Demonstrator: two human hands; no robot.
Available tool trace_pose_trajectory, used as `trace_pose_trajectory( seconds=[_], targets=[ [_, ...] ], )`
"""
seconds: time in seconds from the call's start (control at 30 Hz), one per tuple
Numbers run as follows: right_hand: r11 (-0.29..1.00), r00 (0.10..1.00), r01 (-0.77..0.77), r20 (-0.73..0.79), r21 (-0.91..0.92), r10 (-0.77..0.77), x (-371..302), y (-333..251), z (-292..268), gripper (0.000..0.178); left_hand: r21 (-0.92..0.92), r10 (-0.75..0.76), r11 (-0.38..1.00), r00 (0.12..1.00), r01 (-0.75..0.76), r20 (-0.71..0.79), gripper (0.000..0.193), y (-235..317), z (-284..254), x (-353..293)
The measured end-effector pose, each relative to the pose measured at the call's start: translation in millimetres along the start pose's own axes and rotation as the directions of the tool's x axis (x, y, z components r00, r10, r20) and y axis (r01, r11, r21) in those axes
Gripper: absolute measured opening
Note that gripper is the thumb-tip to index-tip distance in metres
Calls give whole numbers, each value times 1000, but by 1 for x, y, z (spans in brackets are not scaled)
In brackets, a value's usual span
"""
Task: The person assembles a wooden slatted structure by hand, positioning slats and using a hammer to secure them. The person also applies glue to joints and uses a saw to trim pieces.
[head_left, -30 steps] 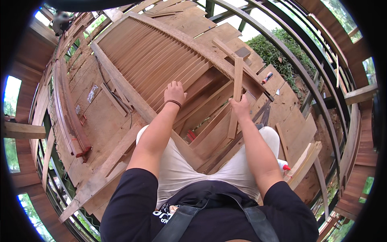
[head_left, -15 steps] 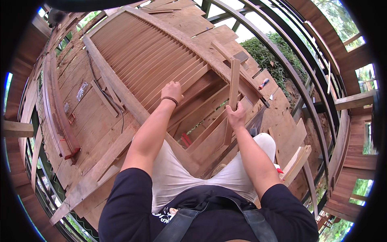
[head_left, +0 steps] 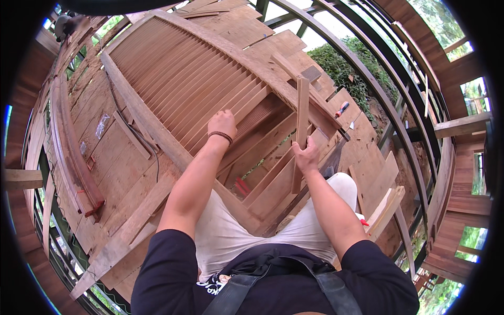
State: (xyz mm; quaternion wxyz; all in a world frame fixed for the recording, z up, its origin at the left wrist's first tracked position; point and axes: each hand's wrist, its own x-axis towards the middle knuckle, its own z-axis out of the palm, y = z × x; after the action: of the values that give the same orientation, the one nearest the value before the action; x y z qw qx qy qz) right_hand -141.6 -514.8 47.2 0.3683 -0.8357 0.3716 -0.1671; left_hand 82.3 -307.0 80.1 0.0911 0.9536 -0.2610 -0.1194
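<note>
Person sits at the open end of a wooden frame [head_left: 231, 54], knees spread either side. Slats [head_left: 178, 79] fill the far part, set close in a row; the near end is bare, a red thing [head_left: 242, 186] showing down through it.

Left hand [head_left: 222, 123]: fingers curled at the edge of the nearest slats — gripping or merely resting, I can't tell. Right hand [head_left: 306, 155]: thumb and fingers wrapped round the lower half of a stick [head_left: 303, 105], which is held over the frame's right side; contact there unclear.

Risks, my reading: a slat could tip or split if the left hand leans on it. The stick, gripped low, could swing and knock the rail. Fingers could get pinched should a slat shift. Screwdriver [head_left: 342, 109] lies just beyond the rail's end — a stray elbow or stick could send it off the planks [head_left: 362, 139].

Writing: white lettering [head_left: 212, 287] on the dark shirt [head_left: 170, 273], partly folded. No other legible labels.
</note>
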Motion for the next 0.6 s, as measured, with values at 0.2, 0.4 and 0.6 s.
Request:
trace_pose_trajectory(
  seconds=[0.2,0.4,0.6],
  targets=[
    [1000,1000,13,-7,-17,-13,0,-5,-1,38,-367,161,903,967,-225,-197,45,47,41,40],
    [999,1000,-7,19,42,6,-3,-10,-6,36,-943,-85,297,988,151,131,71,112,134,135],
    [1000,999,-15,40,11,15,-2,-9,-8,37,-915,-7,297,959,273,284,47,132,118,129]
  ],
)
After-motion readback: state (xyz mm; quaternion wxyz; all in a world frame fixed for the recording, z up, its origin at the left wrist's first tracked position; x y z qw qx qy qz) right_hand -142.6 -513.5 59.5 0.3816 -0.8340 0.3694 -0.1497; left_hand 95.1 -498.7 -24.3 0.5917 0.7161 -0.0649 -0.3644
